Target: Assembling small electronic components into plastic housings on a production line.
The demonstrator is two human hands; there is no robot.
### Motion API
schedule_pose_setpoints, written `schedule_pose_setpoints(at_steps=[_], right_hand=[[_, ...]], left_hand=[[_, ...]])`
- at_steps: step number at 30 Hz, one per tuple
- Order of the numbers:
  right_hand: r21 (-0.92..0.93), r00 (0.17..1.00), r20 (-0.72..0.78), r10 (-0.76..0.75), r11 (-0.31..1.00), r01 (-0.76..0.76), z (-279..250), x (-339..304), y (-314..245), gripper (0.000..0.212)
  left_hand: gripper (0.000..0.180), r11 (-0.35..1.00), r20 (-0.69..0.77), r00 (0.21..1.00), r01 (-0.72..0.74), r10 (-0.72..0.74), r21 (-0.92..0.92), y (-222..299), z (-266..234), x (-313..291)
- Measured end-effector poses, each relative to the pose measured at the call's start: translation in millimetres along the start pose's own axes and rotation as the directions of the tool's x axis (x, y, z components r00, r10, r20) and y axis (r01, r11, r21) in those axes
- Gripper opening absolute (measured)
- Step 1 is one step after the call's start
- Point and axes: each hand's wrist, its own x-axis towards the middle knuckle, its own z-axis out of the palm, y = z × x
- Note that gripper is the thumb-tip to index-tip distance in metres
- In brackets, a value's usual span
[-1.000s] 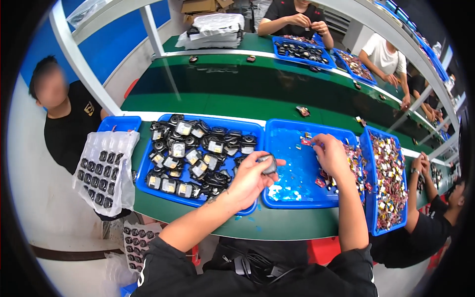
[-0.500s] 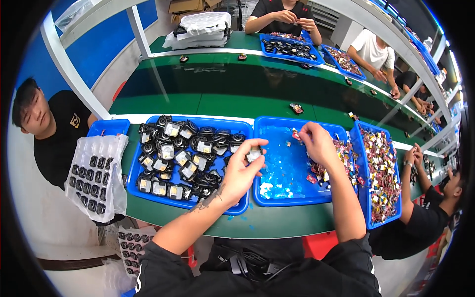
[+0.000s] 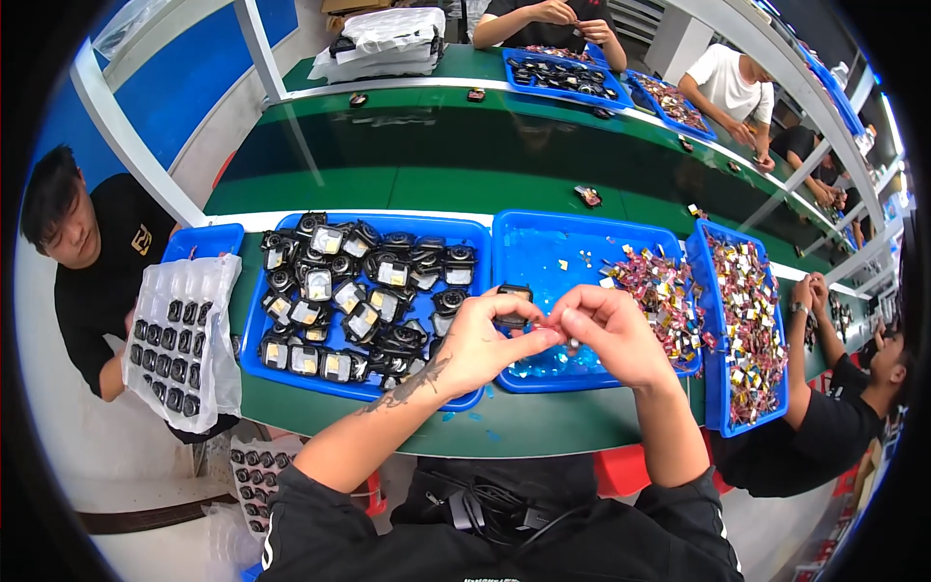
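My left hand (image 3: 485, 341) is closed around a small black housing (image 3: 515, 292), part of which shows above the fingers. My right hand (image 3: 618, 335) meets it fingertip to fingertip, pinching a tiny part with a bit of red that the fingers mostly hide. Both hands hover over the near edge of the middle blue tray (image 3: 538, 241), where small red-wired parts (image 3: 655, 291) are heaped on the right side. To the left, another blue tray (image 3: 451, 229) holds many black housings (image 3: 364, 320), several with pale square faces.
A third blue tray (image 3: 713, 388) full of small wired parts stands at the right. Behind the trays runs a green conveyor (image 3: 456, 189) with a small part (image 3: 588, 196) on it. A person at left is beside a clear blister sheet (image 3: 179, 339) of black pieces. Other people work across and at right.
My right hand has come down and left from above the middle tray to meet my left hand. The person at left has looked down and brought a hand to the blister sheet.
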Motion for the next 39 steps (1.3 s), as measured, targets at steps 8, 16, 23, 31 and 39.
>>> schedule_pose_setpoints(at_steps=[8,16,23,31,39], right_hand=[[0.137,0.958,-0.265,-0.113,0.979,0.153,12,-19,14,0.011],[0.160,0.966,-0.235,-0.111,0.976,0.151,16,-20,21,0.016],[-0.225,0.951,-0.282,-0.131,0.972,0.067,26,-18,18,0.010],[0.224,0.944,-0.281,-0.173,0.945,0.240,27,-17,39,0.010],[-0.388,0.948,-0.193,-0.252,0.907,0.163,14,-21,8,0.010]], left_hand=[[0.019,0.986,-0.025,0.992,-0.118,0.122,0.120,10,5,-6],[0.010,0.992,0.033,0.999,-0.039,0.036,0.122,4,15,-9],[0.012,0.888,-0.058,0.965,-0.210,0.254,0.409,2,19,-13],[0.015,0.942,-0.095,0.969,-0.193,0.226,0.276,-1,18,-13],[0.011,0.814,-0.015,0.938,-0.293,0.346,0.501,2,17,-16]])
